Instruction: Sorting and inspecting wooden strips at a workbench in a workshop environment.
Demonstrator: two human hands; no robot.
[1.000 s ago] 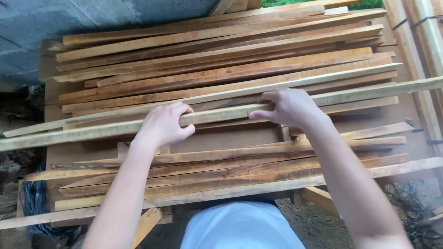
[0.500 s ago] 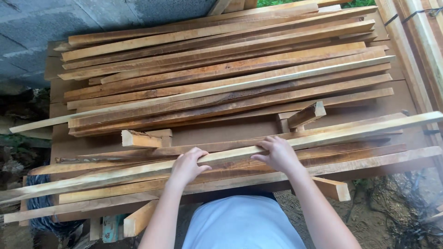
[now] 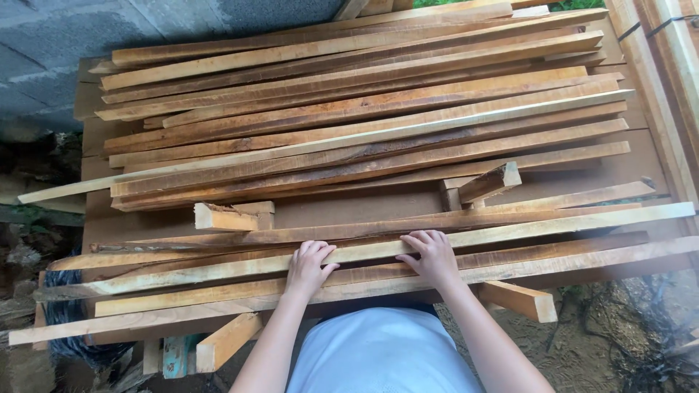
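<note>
A long pale wooden slat lies across the near pile of slats, running from lower left to upper right. My left hand and my right hand rest on its middle, a hand's width apart, fingers curled over its far edge. A larger stack of brown and pale slats fills the far half of the brown board underneath.
Two short wood blocks sit between the piles. Another offcut sticks out under the near edge at right. A grey block wall stands far left, strapped timber at right, and a dark coil lower left.
Both hands carried the long slat from the far stack toward me and laid it down on the near pile; it now rests flat there.
</note>
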